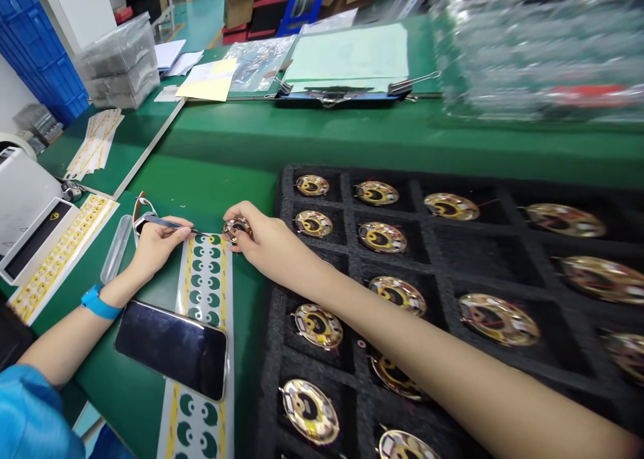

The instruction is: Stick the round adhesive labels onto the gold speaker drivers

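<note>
My right hand [266, 236] pinches a small round gold-coloured disc [237, 229] at its fingertips, just above a long sheet of green-and-yellow printed stickers [206, 284]. My left hand [157, 249] grips slim metal tweezers [166, 223], whose tip reaches toward that disc. Several similar gold discs, such as one [318, 326] near my right forearm, lie in the compartments of a black foam tray [343, 207]. My right arm hides part of the tray. A dark smartphone [171, 349] lies on the green mat below my left wrist.
A white machine [25, 204] and a yellow sticker sheet [60, 258] sit at the left, with a clear tube [115, 247] nearby. Farther back are papers, a clipboard [332, 95], and plastic-wrapped stacks [533, 49]. Blue shelving [35, 49] stands at the far left.
</note>
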`<state>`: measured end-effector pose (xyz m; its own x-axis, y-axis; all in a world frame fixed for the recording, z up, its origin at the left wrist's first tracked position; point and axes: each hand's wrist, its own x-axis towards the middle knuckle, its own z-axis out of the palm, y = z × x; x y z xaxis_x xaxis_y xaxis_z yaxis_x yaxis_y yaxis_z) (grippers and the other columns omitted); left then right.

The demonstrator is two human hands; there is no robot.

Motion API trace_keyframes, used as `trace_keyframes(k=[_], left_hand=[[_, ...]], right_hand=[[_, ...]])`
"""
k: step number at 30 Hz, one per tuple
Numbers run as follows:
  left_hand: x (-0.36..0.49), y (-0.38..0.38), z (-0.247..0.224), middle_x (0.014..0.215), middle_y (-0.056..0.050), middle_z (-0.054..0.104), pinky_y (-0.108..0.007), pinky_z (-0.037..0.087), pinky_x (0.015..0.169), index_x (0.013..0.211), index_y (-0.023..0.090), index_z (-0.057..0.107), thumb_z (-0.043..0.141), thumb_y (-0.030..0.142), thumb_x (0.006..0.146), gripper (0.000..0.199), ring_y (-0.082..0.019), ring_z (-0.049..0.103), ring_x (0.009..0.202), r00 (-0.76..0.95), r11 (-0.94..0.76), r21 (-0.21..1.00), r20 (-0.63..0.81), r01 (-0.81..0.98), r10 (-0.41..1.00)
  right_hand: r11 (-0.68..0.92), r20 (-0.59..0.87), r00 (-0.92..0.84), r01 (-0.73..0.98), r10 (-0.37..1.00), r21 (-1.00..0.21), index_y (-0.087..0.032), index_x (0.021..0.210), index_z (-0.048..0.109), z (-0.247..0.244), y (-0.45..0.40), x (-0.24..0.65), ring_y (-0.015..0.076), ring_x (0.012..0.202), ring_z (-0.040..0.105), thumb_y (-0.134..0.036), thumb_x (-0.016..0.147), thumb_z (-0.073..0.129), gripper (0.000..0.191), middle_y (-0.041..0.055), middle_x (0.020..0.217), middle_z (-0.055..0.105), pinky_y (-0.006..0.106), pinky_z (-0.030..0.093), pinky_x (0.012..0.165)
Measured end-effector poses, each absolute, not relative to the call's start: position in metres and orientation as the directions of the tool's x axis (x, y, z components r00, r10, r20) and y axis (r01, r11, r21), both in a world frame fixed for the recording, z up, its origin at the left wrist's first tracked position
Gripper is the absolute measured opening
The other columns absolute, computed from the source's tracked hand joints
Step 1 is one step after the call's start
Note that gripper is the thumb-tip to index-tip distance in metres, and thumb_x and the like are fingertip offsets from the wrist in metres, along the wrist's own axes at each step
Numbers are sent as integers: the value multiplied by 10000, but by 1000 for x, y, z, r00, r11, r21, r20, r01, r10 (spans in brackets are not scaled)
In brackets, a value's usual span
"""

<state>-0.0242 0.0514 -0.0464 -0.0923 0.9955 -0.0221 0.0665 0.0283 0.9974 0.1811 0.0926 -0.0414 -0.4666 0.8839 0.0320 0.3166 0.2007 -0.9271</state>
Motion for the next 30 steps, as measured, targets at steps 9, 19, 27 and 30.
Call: trace_keyframes(k=[9,19,27,30], left_hand=[[-15,33,-15,648,-3,747,-305,568,749,797,181,690,827,402,679,285,-175,732,666,-32,35,994,-38,-106,999],[19,-13,25,661,-7,748,-232,553,665,740,182,753,839,326,691,175,-133,698,621,-59,188,955,-207,-231,977],[28,-27,7,667,18,765,-136,559,678,793,216,767,797,277,769,72,-104,743,668,83,286,927,-274,-245,958],[28,-28,2,705,20,782,-116,558,690,806,218,764,768,239,802,22,-86,741,665,109,257,940,-237,-224,965]], right_hand=[[-90,-118,-447,82,887,-993,-247,871,486,-36,102,176,191,745,716,-97,774,534,185,-17,750,627,351,624,681],[-329,-163,-596,-180,786,-927,-261,1180,596,-15,13,224,180,882,739,-275,821,624,360,12,957,738,330,640,764],[-424,-127,-627,-351,769,-835,-302,1196,585,-40,-26,232,164,1027,709,-270,931,613,268,17,1162,684,310,585,907],[-417,-113,-626,-365,772,-832,-291,1174,580,-44,-27,230,191,1020,714,-293,929,618,248,33,1152,664,333,596,891]])
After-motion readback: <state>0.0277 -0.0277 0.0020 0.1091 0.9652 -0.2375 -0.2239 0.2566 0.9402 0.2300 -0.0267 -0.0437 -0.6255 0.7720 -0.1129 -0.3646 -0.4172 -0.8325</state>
